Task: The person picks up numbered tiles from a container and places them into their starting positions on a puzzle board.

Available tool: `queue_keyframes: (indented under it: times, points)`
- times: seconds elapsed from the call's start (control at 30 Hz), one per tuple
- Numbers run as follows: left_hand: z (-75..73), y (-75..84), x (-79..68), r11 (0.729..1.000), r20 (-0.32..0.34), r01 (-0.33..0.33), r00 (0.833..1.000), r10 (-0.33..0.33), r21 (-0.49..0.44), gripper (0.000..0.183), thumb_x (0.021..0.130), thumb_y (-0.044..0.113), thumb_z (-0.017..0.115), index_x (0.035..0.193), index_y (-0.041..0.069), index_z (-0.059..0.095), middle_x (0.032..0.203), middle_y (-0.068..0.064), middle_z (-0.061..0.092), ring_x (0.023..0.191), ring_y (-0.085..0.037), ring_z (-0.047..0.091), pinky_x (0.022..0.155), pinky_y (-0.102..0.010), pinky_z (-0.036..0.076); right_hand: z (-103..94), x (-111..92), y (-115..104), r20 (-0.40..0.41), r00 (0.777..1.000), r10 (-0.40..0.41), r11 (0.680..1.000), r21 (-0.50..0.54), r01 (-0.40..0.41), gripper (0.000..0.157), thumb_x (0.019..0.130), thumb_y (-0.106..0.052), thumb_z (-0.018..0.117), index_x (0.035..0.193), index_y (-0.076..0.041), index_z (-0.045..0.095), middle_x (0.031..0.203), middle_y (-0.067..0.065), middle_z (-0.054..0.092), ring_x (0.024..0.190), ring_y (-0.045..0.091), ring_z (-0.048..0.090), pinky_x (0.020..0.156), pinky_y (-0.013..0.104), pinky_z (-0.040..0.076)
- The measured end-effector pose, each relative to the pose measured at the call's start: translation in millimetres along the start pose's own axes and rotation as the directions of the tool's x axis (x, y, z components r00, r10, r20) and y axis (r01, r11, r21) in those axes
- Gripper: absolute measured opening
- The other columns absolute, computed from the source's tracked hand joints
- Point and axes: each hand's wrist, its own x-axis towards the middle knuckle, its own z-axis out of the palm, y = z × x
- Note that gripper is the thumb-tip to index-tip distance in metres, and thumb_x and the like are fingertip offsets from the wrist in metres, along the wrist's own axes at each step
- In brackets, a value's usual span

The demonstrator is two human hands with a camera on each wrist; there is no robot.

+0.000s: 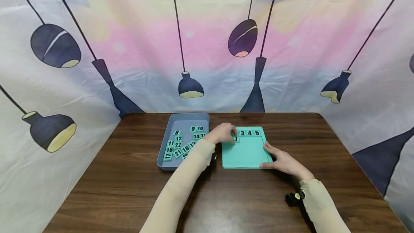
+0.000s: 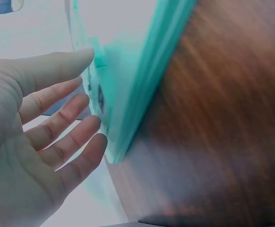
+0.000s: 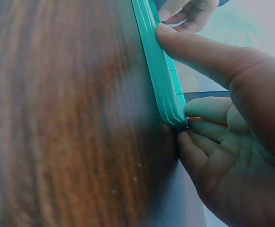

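A turquoise number puzzle board (image 1: 242,155) lies on the table. Tiles 3, 4 and 5 (image 1: 257,133) show along its top row, with tile 7 (image 1: 237,139) below. My left hand (image 1: 224,133) is over the board's upper left corner, hiding the spots there. In the left wrist view its fingers are loosely extended, fingertips at the board's tiles; no tile shows between them. My right hand (image 1: 284,161) grips the board's lower right corner, thumb on the near edge, fingers along the right side. The right wrist view shows the thumb (image 3: 199,49) against the rim.
Left of the board stands a grey-blue tray (image 1: 160,154) holding several loose number tiles (image 1: 178,145). My left forearm crosses its right side and covers some tiles. The brown wooden table (image 1: 113,179) ends at a printed cloth backdrop (image 1: 139,46).
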Motion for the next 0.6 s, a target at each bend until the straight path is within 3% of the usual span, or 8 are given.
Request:
queue_keyframes:
  times: [0.13, 0.4, 0.6]
  points:
    - [-8.4, 3.2, 0.5, 0.996, -0.033, -0.045, 0.999, 0.043, -0.073, 0.034, 0.09, 0.014, 0.078, 0.122, 0.007, 0.07, 0.122, -0.009, 0.065, 0.11, -0.023, 0.061, 0.088, -0.033, 0.053, 0.6, -1.7, 0.1, -0.006, 1.0, 0.003, 1.0, 0.004, -0.003, 0.101, 0.088, -0.051, 0.075, 0.158, 0.0, 0.024, 0.166, 0.019, 0.015, 0.148, 0.046, 0.02, 0.112, 0.063, 0.03]
    - [-43.6, 12.8, -11.3, 0.984, -0.092, -0.088, 0.993, 0.075, -0.157, 0.033, 0.092, 0.013, 0.075, 0.124, 0.007, 0.068, 0.126, -0.01, 0.065, 0.115, -0.028, 0.062, 0.093, -0.037, 0.052, -1.3, -3.7, 1.4, -0.002, 1.0, 0.001, 1.0, -0.007, -0.001, 0.101, 0.088, -0.052, 0.074, 0.158, 0.001, 0.023, 0.166, 0.019, 0.014, 0.148, 0.047, 0.018, 0.111, 0.064, 0.03]
    - [-71.3, -2.5, -30.2, 0.986, -0.115, -0.073, 0.992, 0.056, -0.148, 0.036, 0.095, 0.014, 0.072, 0.129, 0.006, 0.064, 0.128, -0.012, 0.064, 0.117, -0.026, 0.06, 0.095, -0.038, 0.051, -0.6, -0.7, 2.1, -0.003, 1.0, -0.01, 1.0, -0.003, 0.01, 0.102, 0.087, -0.052, 0.075, 0.158, 0.001, 0.023, 0.166, 0.018, 0.014, 0.149, 0.046, 0.018, 0.111, 0.063, 0.031]
